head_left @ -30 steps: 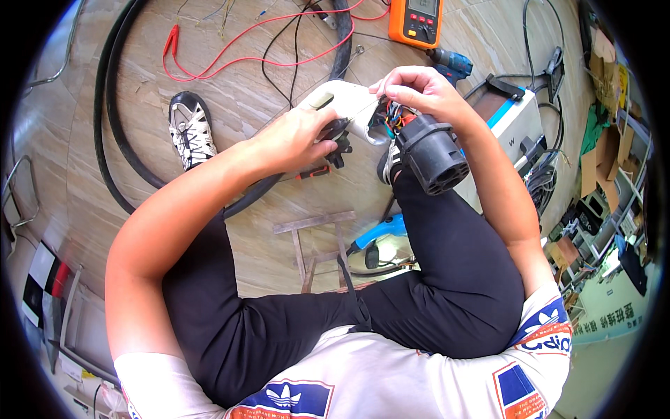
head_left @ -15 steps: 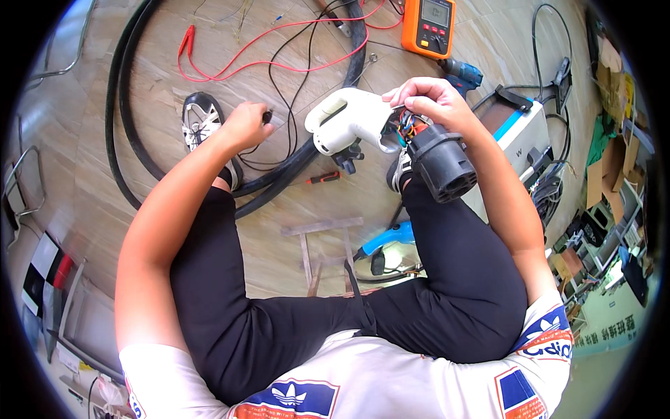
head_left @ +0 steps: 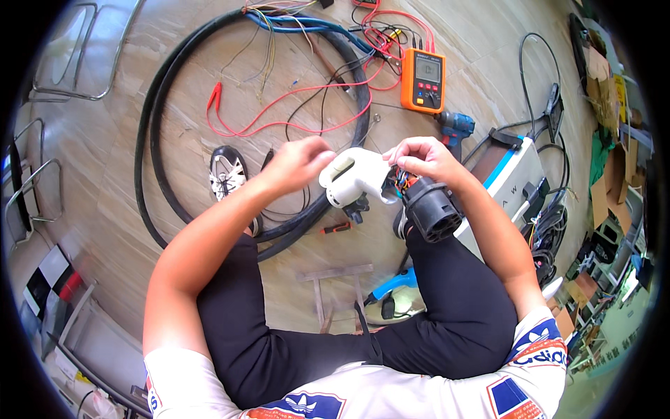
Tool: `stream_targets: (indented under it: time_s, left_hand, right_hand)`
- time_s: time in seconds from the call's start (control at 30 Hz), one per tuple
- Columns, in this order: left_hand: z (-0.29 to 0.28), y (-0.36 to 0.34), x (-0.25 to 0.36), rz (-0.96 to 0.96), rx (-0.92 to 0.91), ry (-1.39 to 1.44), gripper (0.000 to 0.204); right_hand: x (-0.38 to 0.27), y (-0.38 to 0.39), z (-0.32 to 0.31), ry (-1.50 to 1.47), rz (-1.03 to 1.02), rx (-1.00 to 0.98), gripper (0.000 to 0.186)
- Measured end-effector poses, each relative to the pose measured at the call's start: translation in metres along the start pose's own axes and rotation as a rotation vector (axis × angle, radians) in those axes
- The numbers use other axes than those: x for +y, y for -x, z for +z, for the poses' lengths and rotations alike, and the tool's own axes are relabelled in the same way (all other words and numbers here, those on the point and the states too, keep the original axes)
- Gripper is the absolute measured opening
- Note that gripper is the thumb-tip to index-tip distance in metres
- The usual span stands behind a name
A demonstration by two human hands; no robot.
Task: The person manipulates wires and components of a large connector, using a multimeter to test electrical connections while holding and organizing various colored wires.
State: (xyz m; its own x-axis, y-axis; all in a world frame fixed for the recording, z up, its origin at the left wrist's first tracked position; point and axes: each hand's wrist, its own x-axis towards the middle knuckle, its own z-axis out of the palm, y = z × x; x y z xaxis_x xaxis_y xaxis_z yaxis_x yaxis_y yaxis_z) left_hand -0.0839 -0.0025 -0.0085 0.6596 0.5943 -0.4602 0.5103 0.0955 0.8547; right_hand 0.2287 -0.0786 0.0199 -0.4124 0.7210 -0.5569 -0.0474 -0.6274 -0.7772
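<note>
A white EV charging gun housing (head_left: 352, 183) is held up between my knees, with a black trigger or latch part under it. My right hand (head_left: 429, 159) pinches at its open right end. Coloured wires (head_left: 407, 183) come out there and run to the round black connector head (head_left: 433, 209), which hangs tilted below my right hand. My left hand (head_left: 303, 166) is raised just left of the housing, fingers loosely bent and slightly blurred, with nothing seen in them. A black clip (head_left: 269, 158) lies beside my left wrist, near my shoe.
A thick black cable (head_left: 143, 150) coils around on the floor. Beyond are an orange multimeter (head_left: 423, 82), red test leads (head_left: 279, 120) and a blue cordless drill (head_left: 457, 128). A screwdriver (head_left: 336, 228), a small wooden stool (head_left: 335, 274) and a white case (head_left: 506, 181) are nearby.
My left hand has let go of the black clip and moved right, up to the white housing. My right hand keeps its hold. The view has shifted, showing more floor ahead.
</note>
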Motion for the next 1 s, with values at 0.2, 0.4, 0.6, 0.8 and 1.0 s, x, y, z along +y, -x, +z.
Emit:
stream_targets:
  time_s: [0.2, 0.4, 0.6, 0.8, 1.0]
  left_hand:
    - [0.027, 0.008, 0.052, 0.249, -0.186, -0.017, 0.021]
    - [0.035, 0.004, 0.058, 0.385, -0.038, -0.099, 0.015]
    - [0.036, -0.011, 0.073, 0.343, -0.058, -0.109, 0.015]
    - [0.045, -0.012, 0.078, 0.317, -0.040, -0.064, 0.012]
    - [0.047, -0.018, 0.072, 0.415, -0.056, -0.094, 0.009]
  right_hand:
    - [-0.007, 0.002, 0.001, 0.006, 0.030, 0.001, 0.016]
    - [-0.017, 0.002, 0.005, 0.009, -0.004, -0.013, 0.018]
    - [-0.024, 0.002, 0.007, 0.012, -0.003, -0.025, 0.018]
    - [-0.029, 0.004, 0.007, 0.020, 0.012, -0.032, 0.019]
    - [-0.028, 0.006, 0.007, 0.128, 0.013, -0.020, 0.020]
